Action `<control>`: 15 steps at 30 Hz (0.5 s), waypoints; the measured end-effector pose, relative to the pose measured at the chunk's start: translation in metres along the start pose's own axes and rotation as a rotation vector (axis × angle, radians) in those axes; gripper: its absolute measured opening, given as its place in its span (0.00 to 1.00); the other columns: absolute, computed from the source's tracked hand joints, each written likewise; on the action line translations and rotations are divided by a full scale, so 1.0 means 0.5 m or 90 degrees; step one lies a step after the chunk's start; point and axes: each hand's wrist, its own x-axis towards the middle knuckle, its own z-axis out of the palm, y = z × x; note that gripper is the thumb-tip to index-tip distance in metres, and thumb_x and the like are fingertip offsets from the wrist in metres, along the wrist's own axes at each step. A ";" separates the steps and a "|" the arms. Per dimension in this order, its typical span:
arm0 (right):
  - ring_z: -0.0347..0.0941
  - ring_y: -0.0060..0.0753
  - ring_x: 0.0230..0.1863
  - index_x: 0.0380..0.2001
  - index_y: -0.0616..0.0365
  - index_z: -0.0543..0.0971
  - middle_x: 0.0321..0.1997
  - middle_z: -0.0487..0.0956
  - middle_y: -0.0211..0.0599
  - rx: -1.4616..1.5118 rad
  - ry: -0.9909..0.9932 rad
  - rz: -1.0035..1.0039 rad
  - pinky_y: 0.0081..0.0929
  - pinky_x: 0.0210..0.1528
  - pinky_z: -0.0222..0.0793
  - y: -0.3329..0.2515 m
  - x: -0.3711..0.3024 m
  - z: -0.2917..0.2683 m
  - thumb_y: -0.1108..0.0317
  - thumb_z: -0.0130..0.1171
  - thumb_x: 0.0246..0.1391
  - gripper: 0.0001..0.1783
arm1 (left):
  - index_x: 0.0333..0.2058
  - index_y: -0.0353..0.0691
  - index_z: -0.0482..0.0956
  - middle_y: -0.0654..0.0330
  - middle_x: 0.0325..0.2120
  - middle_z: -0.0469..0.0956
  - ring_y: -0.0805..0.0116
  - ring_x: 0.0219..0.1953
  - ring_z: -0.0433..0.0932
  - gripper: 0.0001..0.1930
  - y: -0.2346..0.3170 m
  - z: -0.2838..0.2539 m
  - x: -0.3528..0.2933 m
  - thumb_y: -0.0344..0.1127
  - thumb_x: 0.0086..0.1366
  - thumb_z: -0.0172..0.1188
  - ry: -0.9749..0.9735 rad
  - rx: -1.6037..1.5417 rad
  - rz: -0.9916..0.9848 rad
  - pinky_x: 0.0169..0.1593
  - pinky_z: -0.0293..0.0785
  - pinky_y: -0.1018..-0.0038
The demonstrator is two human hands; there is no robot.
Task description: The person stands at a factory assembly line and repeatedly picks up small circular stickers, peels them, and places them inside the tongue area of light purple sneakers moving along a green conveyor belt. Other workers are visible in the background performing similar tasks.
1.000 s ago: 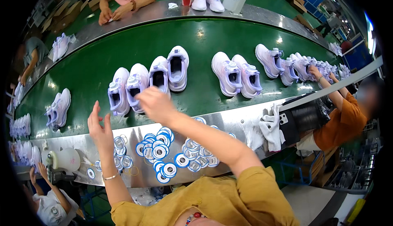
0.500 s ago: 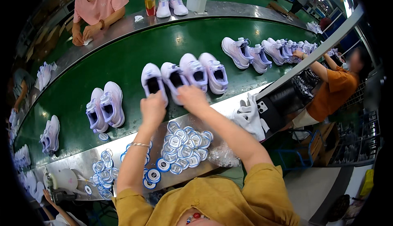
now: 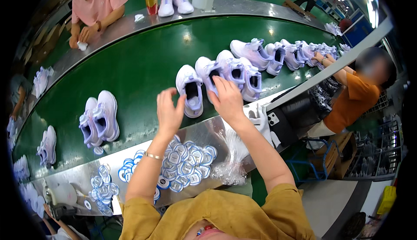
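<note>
My left hand (image 3: 170,113) is open beside the heel of a pale lilac sneaker (image 3: 190,77), with its thumb and fingers apart and nothing between them. Inside that sneaker's dark opening, a small pale round patch shows near the heel. My right hand (image 3: 229,100) reaches to the collar of the neighbouring sneaker (image 3: 203,67), its fingers extended over the opening and partly hiding the heel. Two more sneakers, one (image 3: 226,60) and another (image 3: 251,75), stand close on the right, toes pointing away. Round blue-rimmed labels (image 3: 186,164) lie heaped below my hands.
The green belt (image 3: 143,66) carries a sneaker pair (image 3: 100,118) at left and a crowded row at right. On the metal ledge lie clear plastic with white strands (image 3: 232,161) and white gloves (image 3: 263,125). Co-workers in pink (image 3: 99,3) and orange (image 3: 354,94) work nearby.
The group of sneakers under my hands has shifted right, nearer the row there. My left hand has come off the first sneaker and spread its fingers. My right hand has moved right.
</note>
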 end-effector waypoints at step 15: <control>0.73 0.51 0.37 0.37 0.63 0.73 0.39 0.73 0.47 0.265 -0.100 0.000 0.37 0.35 0.71 0.008 0.008 0.145 0.80 0.58 0.47 0.12 | 0.36 0.41 0.76 0.55 0.38 0.75 0.53 0.39 0.76 0.10 -0.072 0.025 0.023 0.26 0.54 0.51 -0.019 0.004 -0.006 0.40 0.74 0.62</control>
